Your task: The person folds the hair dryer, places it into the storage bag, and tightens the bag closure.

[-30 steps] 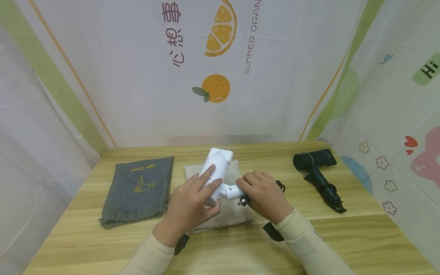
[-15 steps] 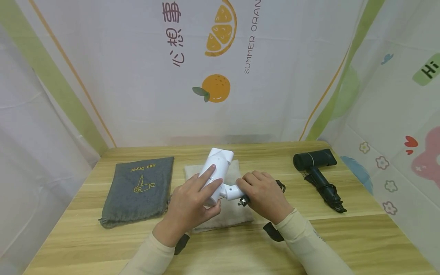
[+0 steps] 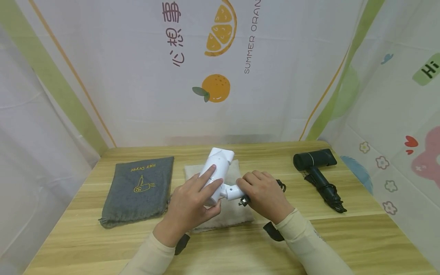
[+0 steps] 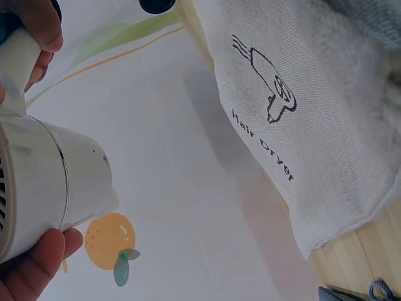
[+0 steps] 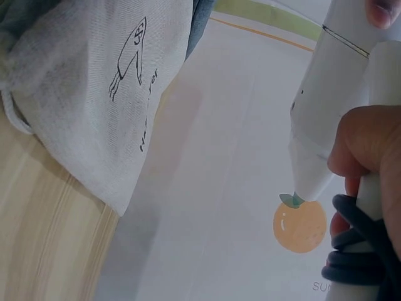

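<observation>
A white hair dryer [image 3: 218, 164] is held by both hands over a beige drawstring pouch [image 3: 237, 215], its nozzle pointing toward the back. My left hand [image 3: 192, 200] grips the barrel, fingers across the top and thumb at the lower side. The handle is in my right hand [image 3: 262, 195], which hides most of it. A dark cord [image 5: 357, 269] winds round that handle, and the plug [image 3: 244, 201] sticks out beside the right hand. In the left wrist view the pouch [image 4: 263, 119] shows a printed hair dryer picture and lettering.
On the left of the wooden table [image 3: 86, 248] lies a dark grey pouch [image 3: 141, 198] with yellow print. A black hair dryer [image 3: 314, 160], cord wrapped round its handle, lies at the right. A printed white curtain [image 3: 137, 95] hangs behind the table's back edge.
</observation>
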`<act>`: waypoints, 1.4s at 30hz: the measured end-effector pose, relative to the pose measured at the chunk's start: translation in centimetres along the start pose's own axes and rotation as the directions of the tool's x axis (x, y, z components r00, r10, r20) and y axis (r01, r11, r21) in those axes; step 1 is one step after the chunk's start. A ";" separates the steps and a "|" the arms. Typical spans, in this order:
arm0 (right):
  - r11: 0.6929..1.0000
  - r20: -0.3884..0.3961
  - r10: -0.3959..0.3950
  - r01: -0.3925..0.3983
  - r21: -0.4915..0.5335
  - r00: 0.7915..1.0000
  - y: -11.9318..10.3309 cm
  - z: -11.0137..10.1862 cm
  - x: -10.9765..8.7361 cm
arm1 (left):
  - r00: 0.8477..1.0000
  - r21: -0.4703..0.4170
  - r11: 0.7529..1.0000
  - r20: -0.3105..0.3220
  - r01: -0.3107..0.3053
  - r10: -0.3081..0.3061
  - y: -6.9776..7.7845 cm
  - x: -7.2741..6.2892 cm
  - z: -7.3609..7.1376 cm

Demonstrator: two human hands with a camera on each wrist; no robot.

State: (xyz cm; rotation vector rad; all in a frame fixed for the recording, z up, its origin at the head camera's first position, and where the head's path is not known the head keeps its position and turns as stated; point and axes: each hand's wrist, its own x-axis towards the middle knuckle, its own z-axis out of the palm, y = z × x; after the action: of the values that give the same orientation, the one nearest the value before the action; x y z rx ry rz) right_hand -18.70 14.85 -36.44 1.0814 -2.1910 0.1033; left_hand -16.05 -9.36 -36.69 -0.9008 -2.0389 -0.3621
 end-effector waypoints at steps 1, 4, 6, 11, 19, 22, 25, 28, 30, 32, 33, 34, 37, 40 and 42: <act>1.000 0.000 0.000 0.000 0.001 1.000 0.0 0.0 0.0 | 1.000 0.000 1.000 0.002 0.000 0.000 0.0 0.0 0.0; 1.000 -0.004 -0.002 0.002 0.006 1.000 0.0 0.0 -0.1 | 1.000 -0.004 1.000 0.010 -0.004 0.004 0.0 0.0 0.0; 1.000 -0.007 -0.009 0.009 0.011 1.000 0.0 0.0 -0.2 | 1.000 -0.013 1.000 0.014 -0.006 0.007 0.0 0.0 0.0; 1.000 0.005 -0.025 0.025 0.016 1.000 0.1 0.0 -0.2 | 1.000 -0.029 0.999 0.006 -0.013 0.013 -0.1 0.1 0.0; 0.999 -0.003 -0.034 0.034 0.010 0.999 0.1 0.0 -0.1 | 1.000 -0.028 1.000 -0.007 -0.012 0.012 -0.1 0.1 0.0; 0.999 -0.013 -0.042 0.042 0.008 0.999 0.1 0.0 -0.1 | 1.000 -0.032 0.999 -0.010 -0.014 0.014 -0.1 0.0 0.0; 0.999 -0.019 -0.051 0.052 0.009 0.999 0.1 0.1 -0.1 | 1.000 -0.039 0.999 -0.008 -0.018 0.018 -0.1 -0.1 -0.1; 0.998 -0.024 -0.062 0.063 0.010 0.998 0.1 0.2 -0.2 | 1.000 -0.045 0.999 -0.005 -0.023 0.023 -0.1 -0.2 -0.1; 0.998 -0.029 -0.069 0.069 0.009 0.997 0.1 0.2 -0.1 | 1.000 -0.049 0.998 -0.004 -0.024 0.024 -0.1 -0.2 -0.1; 0.997 -0.034 -0.075 0.075 0.008 0.997 0.1 0.2 -0.1 | 1.000 -0.054 0.998 -0.003 -0.021 0.021 -0.1 -0.2 -0.2; 0.997 -0.036 -0.078 0.078 0.007 0.996 0.1 0.3 -0.1 | 1.000 -0.057 0.998 -0.002 -0.020 0.020 -0.1 -0.3 -0.2; 0.997 -0.038 -0.081 0.082 0.007 0.996 0.1 0.3 -0.1 | 1.000 -0.061 0.998 0.000 -0.018 0.018 -0.1 -0.3 -0.2; 0.996 -0.044 -0.089 0.090 0.007 0.995 0.1 0.3 -0.1 | 1.000 -0.068 0.998 0.004 -0.012 0.012 -0.1 -0.3 -0.3; 0.995 -0.049 -0.095 0.096 0.009 0.994 0.2 0.3 0.0 | 1.000 -0.072 0.997 0.011 -0.010 0.011 -0.1 -0.3 -0.3; 0.995 -0.052 -0.101 0.101 0.011 0.994 0.1 0.3 0.0 | 1.000 -0.075 0.997 0.013 -0.009 0.010 -0.1 -0.3 -0.4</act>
State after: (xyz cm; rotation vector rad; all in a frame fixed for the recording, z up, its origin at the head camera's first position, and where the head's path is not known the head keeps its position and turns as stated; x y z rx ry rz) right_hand -18.98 14.80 -36.63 1.1821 -2.0888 0.0993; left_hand -15.76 -9.78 -36.67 -0.9607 -2.0438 -0.4314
